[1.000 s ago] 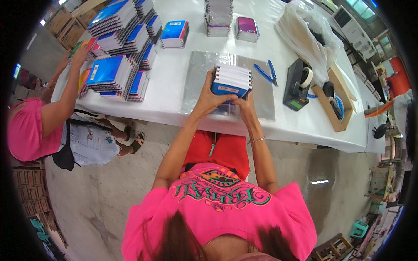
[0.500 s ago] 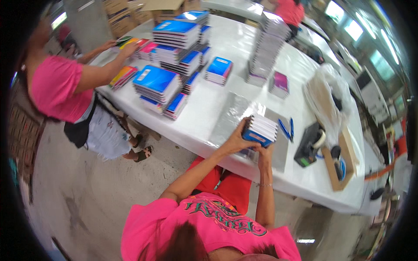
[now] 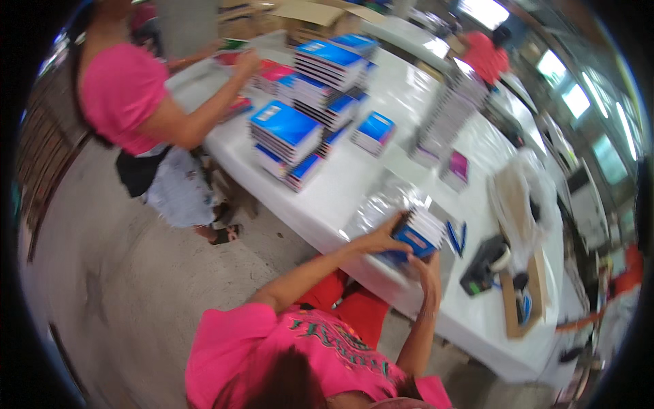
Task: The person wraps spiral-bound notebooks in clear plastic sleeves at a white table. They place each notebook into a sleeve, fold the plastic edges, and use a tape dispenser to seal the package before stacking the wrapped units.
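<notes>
My left hand [image 3: 385, 238] grips a small stack of blue-covered spiral notebooks [image 3: 417, 238] from its left side, thumb across the cover. Closed on the near lower corner of the same stack is my right hand [image 3: 427, 268]. The stack is tilted, with the white page edges upward and a blue cover toward me. Beneath it lies clear plastic [image 3: 381, 206], spread on the table near the front edge. Just right of the stack rests a blue-handled tool [image 3: 457, 238], like small scissors or snips.
On the white table [image 3: 320, 204] stand piles of blue notebooks [image 3: 285, 129], a small blue stack [image 3: 374, 132], a tall notebook stack [image 3: 449, 112] and a purple one [image 3: 456, 169]. A black tape dispenser [image 3: 485, 266] and cardboard tray [image 3: 520, 307] lie right. A co-worker [image 3: 122, 88] stands left.
My view has swung, so the table's things sit further right and lower. Both hands still hold the notebook stack, with the right fingers shifted slightly. The co-worker's hands have moved over their notebooks.
</notes>
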`<action>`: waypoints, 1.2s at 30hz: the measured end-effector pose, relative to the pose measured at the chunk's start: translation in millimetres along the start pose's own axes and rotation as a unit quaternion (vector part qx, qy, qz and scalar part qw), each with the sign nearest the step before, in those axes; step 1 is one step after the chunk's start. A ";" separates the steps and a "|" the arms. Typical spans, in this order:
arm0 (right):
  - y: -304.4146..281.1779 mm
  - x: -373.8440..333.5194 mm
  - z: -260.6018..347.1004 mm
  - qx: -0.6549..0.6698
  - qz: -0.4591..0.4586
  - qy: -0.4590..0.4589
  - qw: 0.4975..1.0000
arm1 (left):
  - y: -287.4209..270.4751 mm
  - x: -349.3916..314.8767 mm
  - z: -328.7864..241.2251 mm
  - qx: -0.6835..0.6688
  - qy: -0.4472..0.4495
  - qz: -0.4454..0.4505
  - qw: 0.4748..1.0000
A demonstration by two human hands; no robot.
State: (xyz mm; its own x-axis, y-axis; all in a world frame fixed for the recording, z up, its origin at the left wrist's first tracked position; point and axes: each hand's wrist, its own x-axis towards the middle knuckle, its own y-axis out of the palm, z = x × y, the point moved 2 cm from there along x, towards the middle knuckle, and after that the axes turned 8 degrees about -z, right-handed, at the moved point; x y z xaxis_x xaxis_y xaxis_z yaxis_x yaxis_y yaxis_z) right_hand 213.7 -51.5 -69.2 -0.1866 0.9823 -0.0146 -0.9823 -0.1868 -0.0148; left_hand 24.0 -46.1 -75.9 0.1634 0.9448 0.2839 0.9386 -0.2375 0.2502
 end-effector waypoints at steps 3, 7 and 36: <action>-9.7 6.1 -3.9 -0.045 0.001 0.006 0.999 | -10.0 -4.4 -1.1 0.035 -0.002 -0.012 0.999; -5.1 7.9 -16.8 0.034 -0.003 -0.056 0.998 | -30.7 -13.6 10.4 0.102 -0.010 -0.022 0.994; -5.6 20.7 8.5 -0.050 -0.084 0.064 0.993 | -10.4 34.6 4.0 0.152 -0.214 -0.105 0.959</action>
State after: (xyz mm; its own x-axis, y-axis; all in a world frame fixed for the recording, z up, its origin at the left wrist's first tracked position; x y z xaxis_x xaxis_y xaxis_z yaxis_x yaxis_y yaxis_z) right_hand 215.2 -30.0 -60.9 -0.0109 0.9914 -0.1303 -0.9916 -0.0275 -0.1262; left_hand 21.1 -10.1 -72.4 0.0094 0.9860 -0.1666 0.9991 -0.0162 -0.0394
